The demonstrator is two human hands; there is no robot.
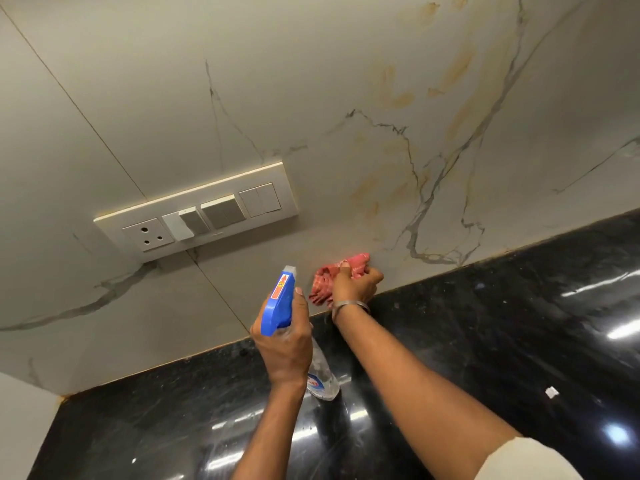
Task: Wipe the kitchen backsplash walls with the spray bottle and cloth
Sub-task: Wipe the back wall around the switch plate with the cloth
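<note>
left hand (284, 344) grips spray bottle (279, 301) | right hand (354, 285) grips cloth (321, 284) | label (313, 383) unreadable

The wall (346, 81) rises along the far edge of the counter (519, 341), with a switch panel (197, 209) on it at left. The cloth (325, 282) lies against the wall just above the counter, right of the switch panel. The spray bottle (278, 299) is just left of the cloth and nearer.

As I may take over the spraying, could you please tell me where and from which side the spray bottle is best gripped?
Grip the spray bottle at its narrow neck, just under the blue trigger head, coming from the back, as the left hand does: the nozzle faces the backsplash and the clear body hangs below.
</note>
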